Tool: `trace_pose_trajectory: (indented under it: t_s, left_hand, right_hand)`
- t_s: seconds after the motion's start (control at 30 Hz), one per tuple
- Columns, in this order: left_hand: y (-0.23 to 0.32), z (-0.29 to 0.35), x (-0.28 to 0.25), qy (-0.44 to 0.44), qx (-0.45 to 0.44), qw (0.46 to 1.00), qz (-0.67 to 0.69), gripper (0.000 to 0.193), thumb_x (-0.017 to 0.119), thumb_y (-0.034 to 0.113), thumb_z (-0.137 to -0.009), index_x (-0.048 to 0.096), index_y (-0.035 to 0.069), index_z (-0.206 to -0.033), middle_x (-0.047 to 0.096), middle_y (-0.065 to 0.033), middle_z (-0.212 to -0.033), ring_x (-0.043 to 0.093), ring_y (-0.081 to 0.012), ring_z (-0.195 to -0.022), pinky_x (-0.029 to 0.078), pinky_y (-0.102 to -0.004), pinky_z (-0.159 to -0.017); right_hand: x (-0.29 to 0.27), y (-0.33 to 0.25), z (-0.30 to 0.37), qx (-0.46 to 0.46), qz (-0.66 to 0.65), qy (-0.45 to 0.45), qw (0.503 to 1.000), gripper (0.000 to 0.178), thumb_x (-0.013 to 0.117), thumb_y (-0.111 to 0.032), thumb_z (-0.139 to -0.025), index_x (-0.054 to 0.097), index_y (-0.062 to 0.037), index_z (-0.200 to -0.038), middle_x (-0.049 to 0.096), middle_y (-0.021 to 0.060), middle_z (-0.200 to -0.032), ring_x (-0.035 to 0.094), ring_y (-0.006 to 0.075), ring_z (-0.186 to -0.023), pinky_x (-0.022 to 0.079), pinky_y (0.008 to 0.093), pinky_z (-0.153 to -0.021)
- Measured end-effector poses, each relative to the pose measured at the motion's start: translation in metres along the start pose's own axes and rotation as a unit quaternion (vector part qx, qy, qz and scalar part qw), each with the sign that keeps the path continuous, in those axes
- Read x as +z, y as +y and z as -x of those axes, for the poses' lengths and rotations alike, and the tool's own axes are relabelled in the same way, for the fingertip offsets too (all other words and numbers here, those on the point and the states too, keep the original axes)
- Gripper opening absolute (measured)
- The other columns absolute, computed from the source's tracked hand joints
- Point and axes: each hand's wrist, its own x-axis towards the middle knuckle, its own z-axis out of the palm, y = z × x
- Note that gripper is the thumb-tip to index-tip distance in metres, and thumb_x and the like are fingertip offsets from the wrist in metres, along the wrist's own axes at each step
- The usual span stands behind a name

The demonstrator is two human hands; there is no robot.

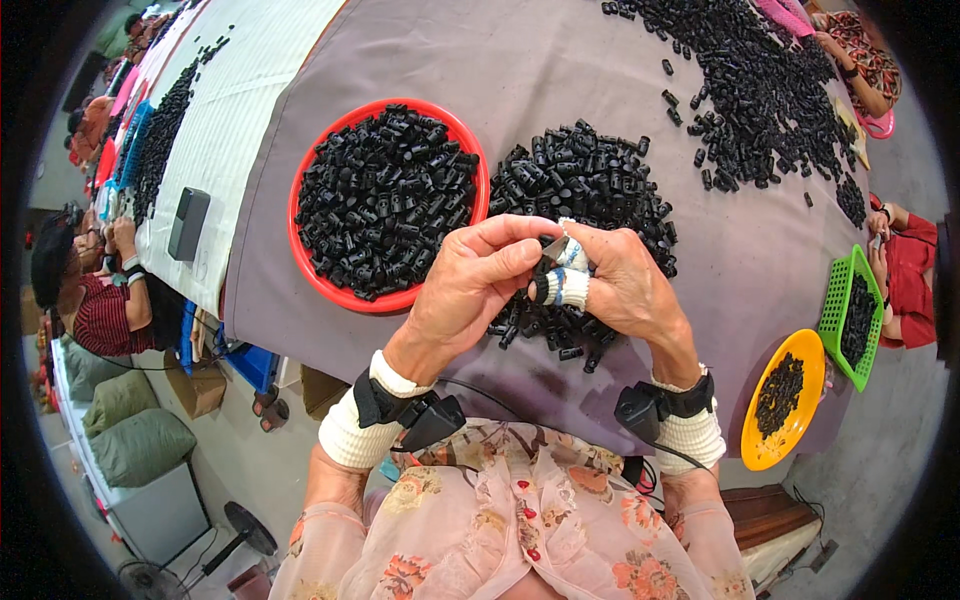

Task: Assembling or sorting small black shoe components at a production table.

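In front of me my left hand and my right hand meet, both with fingers closed. My left thumb and forefinger pinch a small black plastic part, mostly hidden by the fingers. A thin grey metal blade shows at my right hand's fingertips, against that part. White knit finger sleeves with blue stripes cover some right fingers. Under and beyond my hands lies a heap of black cylindrical plastic parts. A red basin full of the same parts stands to the left of it.
A grey-mauve cloth covers the table. Far right spreads another black pile. Near the right edge are a yellow plate with small black bits and a green basket. At left lies a dark box. People sit at both sides.
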Motion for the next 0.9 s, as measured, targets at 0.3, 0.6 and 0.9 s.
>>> trace_pose_trajectory:
  t_s: [0.3,0.6,0.9]
  left_hand:
    - [-0.003,0.000,-0.001,-0.001,-0.012,0.995,0.097,0.024,0.055,0.008,-0.088,0.056,-0.002,-0.110,0.062,-0.0072,-0.093,0.059,-0.0118,-0.082,0.049,-0.0257,-0.075]
    - [-0.005,0.003,-0.002,0.003,-0.015,0.996,0.083,0.024,0.055,0.007,-0.088,0.056,-0.002,-0.110,0.062,-0.0084,-0.095,0.059,-0.0134,-0.085,0.049,-0.0275,-0.077]
    - [-0.007,0.002,0.001,0.018,-0.004,0.999,0.050,0.023,0.055,0.008,-0.088,0.057,-0.002,-0.108,0.061,-0.0080,-0.098,0.059,-0.0129,-0.086,0.049,-0.0268,-0.076]
  right_hand:
    - [0.000,0.005,0.003,0.021,-0.066,0.025,0.997,0.034,0.072,-0.029,-0.071,0.053,-0.0008,-0.075,0.049,0.0059,-0.058,0.039,0.0112,-0.054,0.037,0.0294,-0.050]
    - [-0.004,-0.005,0.000,0.032,-0.035,0.002,0.999,0.036,0.074,-0.028,-0.068,0.053,-0.0007,-0.074,0.050,0.0068,-0.058,0.041,0.0124,-0.054,0.038,0.0305,-0.050]
    - [0.003,0.007,-0.001,-0.016,-0.019,-0.004,1.000,0.031,0.068,-0.025,-0.070,0.052,-0.0006,-0.078,0.052,0.0155,-0.061,0.050,0.0334,-0.055,0.041,0.0361,-0.053]
